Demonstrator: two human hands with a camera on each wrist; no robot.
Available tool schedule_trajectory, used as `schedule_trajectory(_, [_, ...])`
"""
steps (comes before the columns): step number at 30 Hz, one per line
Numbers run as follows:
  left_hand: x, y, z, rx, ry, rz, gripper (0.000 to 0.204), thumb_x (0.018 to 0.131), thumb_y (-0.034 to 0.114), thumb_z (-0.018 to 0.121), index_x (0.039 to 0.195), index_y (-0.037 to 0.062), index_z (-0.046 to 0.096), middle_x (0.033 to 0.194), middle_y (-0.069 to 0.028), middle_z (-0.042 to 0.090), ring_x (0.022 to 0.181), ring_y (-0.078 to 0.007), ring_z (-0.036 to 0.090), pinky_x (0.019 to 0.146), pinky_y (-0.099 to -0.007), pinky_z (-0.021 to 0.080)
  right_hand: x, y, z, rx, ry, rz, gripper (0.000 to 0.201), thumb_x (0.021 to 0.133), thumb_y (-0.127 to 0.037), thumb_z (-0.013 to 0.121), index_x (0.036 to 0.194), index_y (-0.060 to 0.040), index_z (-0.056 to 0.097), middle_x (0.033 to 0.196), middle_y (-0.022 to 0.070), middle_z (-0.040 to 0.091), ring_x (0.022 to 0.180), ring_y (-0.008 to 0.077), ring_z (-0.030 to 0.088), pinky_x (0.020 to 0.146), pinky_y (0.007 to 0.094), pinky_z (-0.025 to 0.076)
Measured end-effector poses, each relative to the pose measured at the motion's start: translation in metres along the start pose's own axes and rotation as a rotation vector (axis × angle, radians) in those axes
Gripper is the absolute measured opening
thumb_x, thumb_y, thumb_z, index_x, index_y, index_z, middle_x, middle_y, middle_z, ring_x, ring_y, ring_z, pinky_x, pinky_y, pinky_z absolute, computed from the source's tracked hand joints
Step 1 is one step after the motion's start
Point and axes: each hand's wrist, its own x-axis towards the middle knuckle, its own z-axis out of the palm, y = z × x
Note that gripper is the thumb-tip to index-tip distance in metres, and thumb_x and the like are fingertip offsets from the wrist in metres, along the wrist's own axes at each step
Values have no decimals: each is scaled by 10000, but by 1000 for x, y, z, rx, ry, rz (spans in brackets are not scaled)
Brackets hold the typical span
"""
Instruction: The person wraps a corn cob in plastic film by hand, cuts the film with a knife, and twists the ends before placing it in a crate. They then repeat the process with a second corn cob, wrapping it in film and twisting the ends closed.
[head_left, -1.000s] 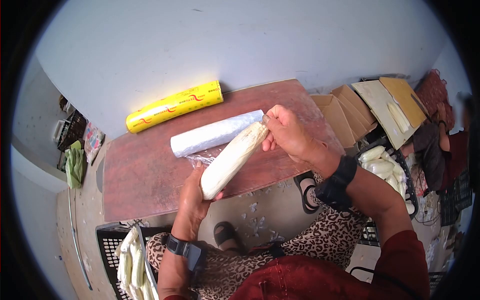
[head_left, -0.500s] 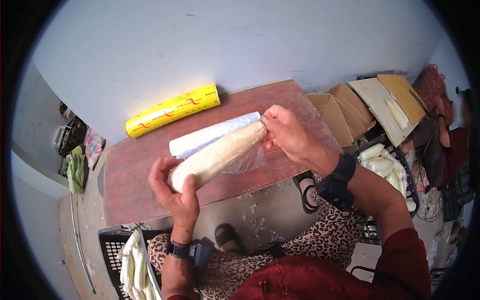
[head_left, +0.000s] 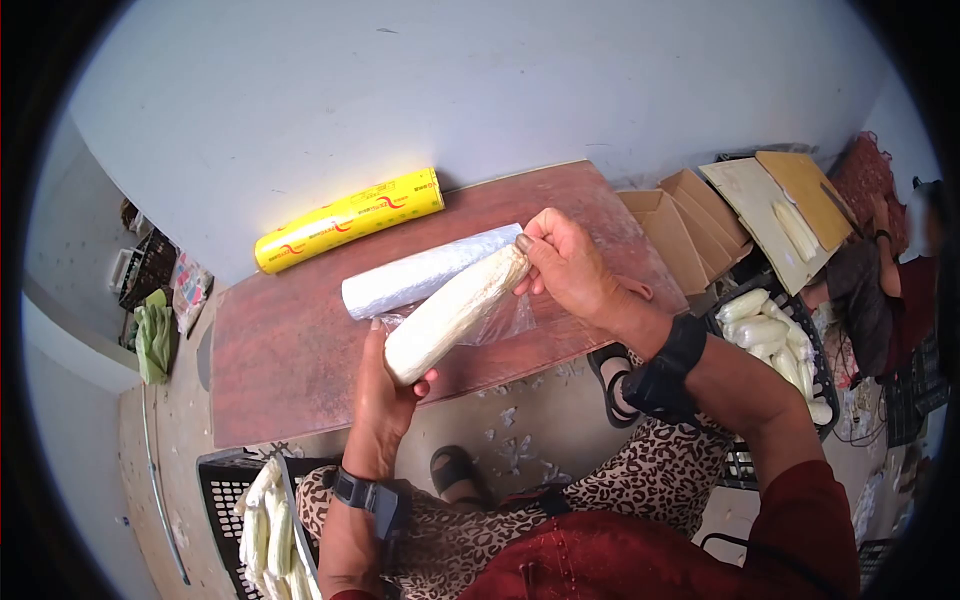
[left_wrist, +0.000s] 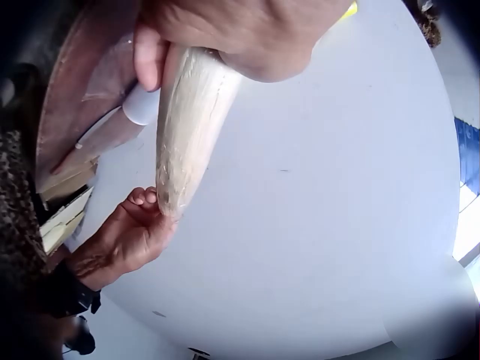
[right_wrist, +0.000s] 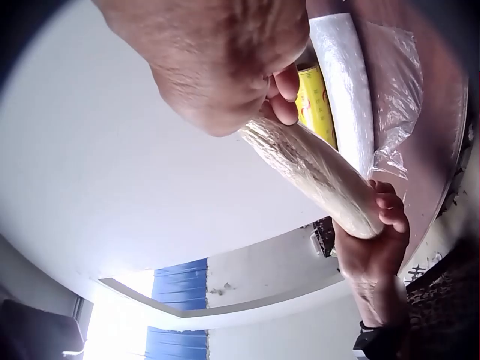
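A long pale vegetable [head_left: 455, 318], with a film-like sheen in the left wrist view [left_wrist: 191, 127], is held tilted above the table. My left hand [head_left: 385, 395] grips its thick lower end from below, fingers curled round the far side. At the narrow upper end, my right hand [head_left: 570, 262] pinches the tip between thumb and fingers. Behind the vegetable lies a roll of clear film [head_left: 430, 270], with a loose sheet of film [head_left: 510, 318] spread on the table. In the right wrist view the vegetable [right_wrist: 322, 176] spans between both hands.
A yellow printed roll [head_left: 350, 218] lies at the back of the reddish table [head_left: 290, 370], near the wall. Black crates of pale vegetables stand at lower left [head_left: 265, 530] and right [head_left: 770, 335]. Cardboard boxes [head_left: 690, 225] are beyond the table's right edge; another person sits at far right.
My left hand opened round the vegetable's lower end half a second ago and now curls under it again. The vegetable has turned in the hands; my right hand keeps its pinch.
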Motion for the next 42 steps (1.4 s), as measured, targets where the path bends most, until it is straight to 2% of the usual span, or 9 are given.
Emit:
schedule_trajectory(4, [-4,10,-8,367,106,444,441,993,428,424,1089,17,550,913,-117,624,691,-200,607,580,-282,482,1,7,-2,54,8,37,110,1000,-141,475,973,-35,488,908,85,626,768,109,632,572,232,495])
schedule_trajectory(7, [-6,12,-6,809,318,1112,456,965,409,484,1093,-22,560,974,-126,610,841,-211,603,752,-321,491,-1,6,-4,336,-31,100,127,1005,-168,490,992,-42,499,988,86,621,893,128,608,684,280,516])
schedule_trajectory(8, [-14,11,-3,816,272,1171,506,936,414,525,1168,-36,527,1026,-130,598,948,-224,579,870,-355,455,0,7,-4,450,-48,89,130,1005,-171,494,996,-42,500,1004,85,617,906,134,602,718,296,513])
schedule_trajectory(11, [-18,7,0,855,261,1296,544,924,433,535,1204,-32,504,1018,-130,598,929,-227,585,858,-349,462,1,8,-4,691,-69,54,148,997,-180,519,992,-32,519,1008,82,613,912,143,593,773,323,515])
schedule_trajectory(15, [-12,5,5,143,73,505,614,962,566,440,1190,-3,486,1054,-137,606,954,-225,608,778,-362,511,2,7,-1,603,-64,0,164,973,-170,563,959,-7,551,935,74,619,847,130,601,723,301,530])
schedule_trajectory(19, [-11,12,10,-208,77,38,624,989,571,356,1216,6,493,1064,-174,637,860,-235,659,590,-287,531,3,10,1,326,-18,-65,140,960,-136,575,931,0,561,878,62,612,782,115,590,671,281,527])
schedule_trajectory(25, [2,-1,-12,-90,-219,-202,591,998,531,371,1192,-8,516,965,-169,663,702,-250,675,397,-259,463,9,12,-4,309,-5,-127,135,949,-120,582,916,10,569,821,50,607,731,106,580,645,269,525])
schedule_trajectory(30, [-4,7,6,79,-11,125,397,1006,378,408,1108,25,558,902,-111,648,620,-155,586,468,-235,386,7,11,-6,468,-62,-33,138,955,-128,585,946,8,568,898,74,616,817,132,599,731,302,532])
schedule_trajectory(42, [-5,5,0,170,46,632,251,961,211,486,1068,1,572,949,-49,611,874,-106,552,841,-242,427,7,16,-6,1036,-200,78,91,951,-105,588,1001,-45,543,1108,123,614,1100,222,569,1034,388,427])
